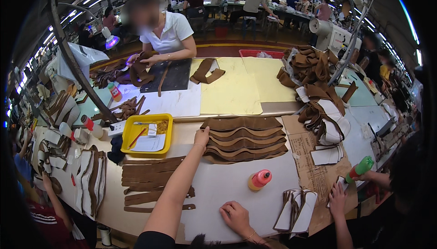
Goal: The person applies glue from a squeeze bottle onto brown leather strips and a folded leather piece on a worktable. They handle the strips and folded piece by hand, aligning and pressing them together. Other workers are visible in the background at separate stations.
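Observation:
My left hand reaches forward across the white work surface and touches the left end of a fanned row of brown curved leather pieces; its fingers lie on the edge without closing around it. My right hand rests palm down on the surface close to my body and holds nothing; a thin bracelet is on its wrist. An orange glue bottle with a pink cap stands between the two hands, a little to the right. Long brown strips lie in rows to the left of my left forearm.
A yellow tray with papers sits left of the row. A stack of white-backed pieces lies at right. Another person's hands work at the right with a green bottle. A person opposite handles brown pieces. More pieces pile by a sewing machine.

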Action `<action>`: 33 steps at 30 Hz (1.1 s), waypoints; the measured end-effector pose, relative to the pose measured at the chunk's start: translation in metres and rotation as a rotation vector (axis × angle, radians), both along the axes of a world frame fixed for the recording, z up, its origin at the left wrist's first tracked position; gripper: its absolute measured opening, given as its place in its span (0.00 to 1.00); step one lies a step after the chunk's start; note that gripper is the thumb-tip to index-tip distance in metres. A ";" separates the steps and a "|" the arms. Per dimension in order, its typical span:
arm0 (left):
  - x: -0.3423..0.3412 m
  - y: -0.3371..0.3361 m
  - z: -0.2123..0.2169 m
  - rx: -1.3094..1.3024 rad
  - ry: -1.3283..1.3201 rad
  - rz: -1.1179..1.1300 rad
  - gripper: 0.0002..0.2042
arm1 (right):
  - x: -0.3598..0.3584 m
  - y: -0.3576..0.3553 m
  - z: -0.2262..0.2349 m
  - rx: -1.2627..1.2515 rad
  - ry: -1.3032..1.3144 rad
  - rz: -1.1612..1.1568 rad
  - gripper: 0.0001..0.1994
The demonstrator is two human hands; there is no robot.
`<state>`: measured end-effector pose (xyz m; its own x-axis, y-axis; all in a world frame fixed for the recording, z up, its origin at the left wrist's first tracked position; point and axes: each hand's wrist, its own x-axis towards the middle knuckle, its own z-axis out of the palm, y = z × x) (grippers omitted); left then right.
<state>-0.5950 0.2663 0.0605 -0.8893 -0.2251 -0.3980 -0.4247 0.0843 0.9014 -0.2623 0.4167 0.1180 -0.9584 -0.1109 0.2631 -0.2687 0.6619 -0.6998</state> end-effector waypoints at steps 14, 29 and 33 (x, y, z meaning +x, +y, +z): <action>0.003 0.004 0.041 0.337 0.007 0.123 0.23 | -0.001 0.003 -0.001 0.013 -0.017 0.004 0.04; -0.011 -0.012 0.020 -0.103 0.022 -0.147 0.23 | -0.002 0.005 -0.001 0.011 -0.001 0.032 0.05; -0.014 -0.008 0.015 -0.403 0.027 -0.175 0.25 | -0.002 0.004 0.001 0.007 -0.007 0.041 0.05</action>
<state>-0.6095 0.2581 0.0755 -0.9367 -0.2030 -0.2851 -0.3495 0.5003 0.7922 -0.2645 0.4209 0.1186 -0.9547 -0.1518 0.2558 -0.2910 0.6554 -0.6970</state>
